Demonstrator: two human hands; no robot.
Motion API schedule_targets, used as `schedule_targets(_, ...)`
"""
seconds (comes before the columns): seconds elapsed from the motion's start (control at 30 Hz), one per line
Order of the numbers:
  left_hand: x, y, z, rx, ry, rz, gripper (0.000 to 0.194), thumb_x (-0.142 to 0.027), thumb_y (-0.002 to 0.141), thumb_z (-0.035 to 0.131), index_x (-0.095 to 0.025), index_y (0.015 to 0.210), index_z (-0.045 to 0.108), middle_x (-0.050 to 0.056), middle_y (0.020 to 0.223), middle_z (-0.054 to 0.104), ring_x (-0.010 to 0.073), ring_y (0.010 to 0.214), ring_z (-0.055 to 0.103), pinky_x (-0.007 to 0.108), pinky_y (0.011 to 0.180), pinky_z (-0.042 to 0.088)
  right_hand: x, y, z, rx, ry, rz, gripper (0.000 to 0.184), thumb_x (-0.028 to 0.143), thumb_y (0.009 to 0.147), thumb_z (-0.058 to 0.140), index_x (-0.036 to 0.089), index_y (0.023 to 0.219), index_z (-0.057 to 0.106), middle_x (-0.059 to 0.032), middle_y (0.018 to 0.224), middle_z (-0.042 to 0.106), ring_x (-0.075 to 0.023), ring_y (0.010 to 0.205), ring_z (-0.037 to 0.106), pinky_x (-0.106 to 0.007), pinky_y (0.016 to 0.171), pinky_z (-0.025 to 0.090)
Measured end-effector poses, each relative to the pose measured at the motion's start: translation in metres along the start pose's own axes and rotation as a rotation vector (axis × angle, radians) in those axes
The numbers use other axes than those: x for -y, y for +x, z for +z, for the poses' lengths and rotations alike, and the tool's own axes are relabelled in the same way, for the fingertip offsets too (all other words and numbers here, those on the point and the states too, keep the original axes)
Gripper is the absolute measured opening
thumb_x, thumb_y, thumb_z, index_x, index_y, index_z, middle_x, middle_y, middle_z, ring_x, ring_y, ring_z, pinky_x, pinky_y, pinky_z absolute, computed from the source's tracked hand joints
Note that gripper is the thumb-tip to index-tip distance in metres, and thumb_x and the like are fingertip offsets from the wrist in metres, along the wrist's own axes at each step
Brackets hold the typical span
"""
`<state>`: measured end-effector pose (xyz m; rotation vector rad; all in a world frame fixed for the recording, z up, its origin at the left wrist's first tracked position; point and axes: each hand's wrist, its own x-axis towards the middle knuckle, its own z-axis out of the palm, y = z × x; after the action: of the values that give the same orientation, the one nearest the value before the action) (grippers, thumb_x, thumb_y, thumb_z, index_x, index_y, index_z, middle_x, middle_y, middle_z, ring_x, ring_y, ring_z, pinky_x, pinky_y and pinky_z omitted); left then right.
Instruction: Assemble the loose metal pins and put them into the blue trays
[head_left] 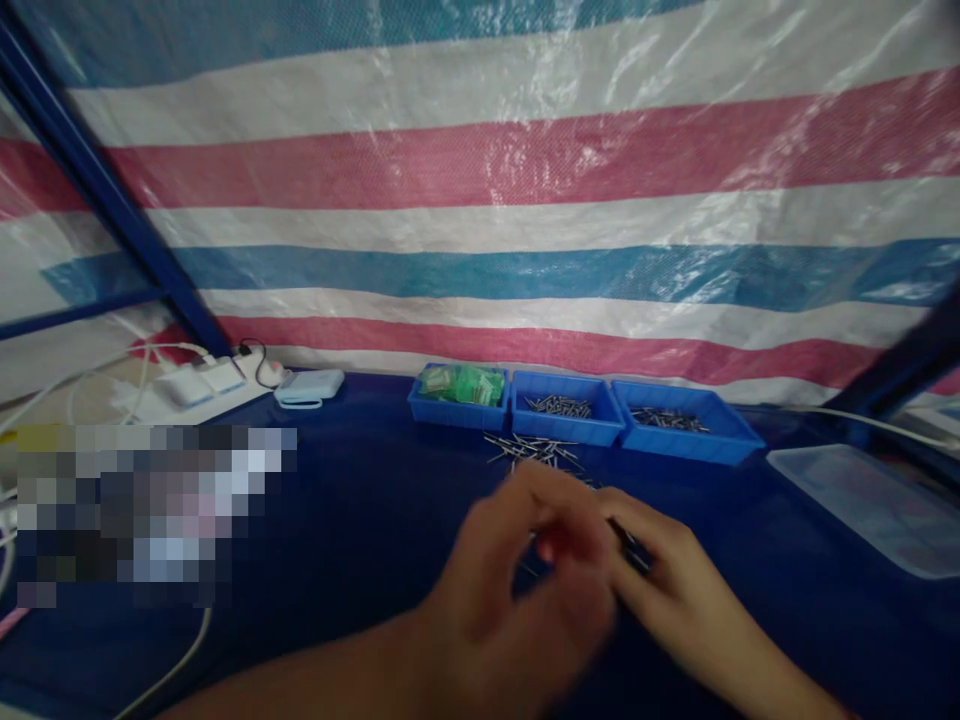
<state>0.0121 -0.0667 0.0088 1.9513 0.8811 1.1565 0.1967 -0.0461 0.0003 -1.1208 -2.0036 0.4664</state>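
Observation:
My left hand (517, 590) is in front, blurred, with thumb and fingers curled together in a pinch. What it holds, if anything, is hidden. Touching or almost touching it, my right hand (671, 585) is closed around thin dark pieces (630, 545) that look like metal pins, partly covered by the fingers. Just beyond the hands, a loose pile of thin metal pins (536, 450) lies on the dark blue table (360, 530). Behind the pile, a blue bin (566, 425) holds similar pins, and another blue bin (694, 445) to its right holds more.
A third blue bin (457, 412) holds green plastic packets (478, 385). On the right lies a translucent plastic lid or tray (870, 510). At left are a light blue case (309, 388), a white power strip (202, 385) with cables, and a pixelated area. A striped sheet (480, 170) hangs behind.

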Motion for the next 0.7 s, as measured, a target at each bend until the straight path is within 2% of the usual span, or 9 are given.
schedule_targets(0.07,0.011,0.030,-0.004,-0.179,-0.112,0.007,0.024,-0.042,0.092,0.036,-0.022,0.094,0.050,0.001,0.075,0.054,0.0147,0.069,0.050,0.030,0.065,0.044,-0.001,0.000,0.000,-0.032,0.069,0.115,0.016,0.029,0.088,0.047,0.021,0.083,0.060,-0.0026,0.078,0.065,-0.0161,0.070,0.062,-0.026,0.062,0.051)
schedule_targets(0.1,0.018,0.039,-0.004,-0.200,-0.088,-0.017,0.018,-0.036,0.090,0.041,-0.021,0.095,0.050,0.002,0.079,0.054,0.0148,0.073,0.050,0.029,0.066,0.043,-0.002,-0.001,0.000,-0.045,0.093,0.165,0.015,0.031,0.087,0.048,0.021,0.083,0.059,-0.0024,0.079,0.065,-0.0160,0.071,0.062,-0.026,0.062,0.050)
schedule_targets(0.13,0.026,0.045,-0.004,-0.168,-0.049,-0.041,0.016,-0.031,0.088,0.045,-0.020,0.098,0.051,0.002,0.083,0.055,0.0151,0.076,0.051,0.029,0.068,0.043,-0.002,-0.001,0.000,-0.053,0.108,0.196,0.016,0.032,0.087,0.049,0.021,0.083,0.059,-0.0023,0.079,0.065,-0.0159,0.071,0.061,-0.026,0.061,0.050)
schedule_targets(0.2,0.037,0.047,-0.001,-0.056,0.007,-0.059,0.022,-0.026,0.084,0.051,-0.020,0.105,0.052,0.003,0.091,0.056,0.0147,0.077,0.052,0.029,0.068,0.043,-0.002,-0.002,0.001,-0.051,0.143,0.221,0.016,0.033,0.087,0.050,0.021,0.084,0.060,-0.0015,0.078,0.065,-0.0151,0.069,0.060,-0.025,0.060,0.049)
schedule_targets(0.3,0.041,0.040,0.005,0.027,0.028,-0.034,0.023,-0.025,0.081,0.056,-0.020,0.104,0.057,0.003,0.090,0.058,0.0143,0.076,0.053,0.027,0.065,0.044,0.001,-0.003,0.001,-0.022,0.219,0.224,0.015,0.032,0.087,0.050,0.021,0.086,0.061,-0.0002,0.076,0.064,-0.0141,0.068,0.060,-0.024,0.062,0.049)
schedule_targets(0.43,0.032,0.034,0.012,0.026,-0.009,-0.030,0.014,-0.023,0.081,0.057,-0.020,0.094,0.063,0.002,0.086,0.060,0.0125,0.070,0.054,0.025,0.062,0.044,0.006,-0.003,0.003,0.042,0.346,0.236,0.016,0.032,0.087,0.051,0.021,0.087,0.062,-0.0007,0.082,0.066,-0.0145,0.077,0.062,-0.026,0.072,0.050)
schedule_targets(0.57,0.030,0.032,0.015,-0.007,-0.049,-0.060,0.006,-0.020,0.081,0.058,-0.019,0.084,0.063,0.001,0.081,0.060,0.0110,0.067,0.054,0.023,0.059,0.043,0.007,-0.003,0.006,0.090,0.432,0.258,0.018,0.033,0.087,0.050,0.021,0.089,0.063,-0.0008,0.083,0.067,-0.0146,0.078,0.062,-0.026,0.072,0.049)
schedule_targets(0.7,0.035,0.033,0.015,-0.034,-0.063,-0.073,0.005,-0.020,0.081,0.059,-0.018,0.082,0.063,0.001,0.082,0.060,0.0114,0.071,0.056,0.022,0.061,0.043,0.006,-0.004,0.008,0.117,0.431,0.257,0.019,0.032,0.087,0.048,0.021,0.092,0.063,-0.0013,0.086,0.066,-0.0149,0.079,0.060,-0.028,0.075,0.048)
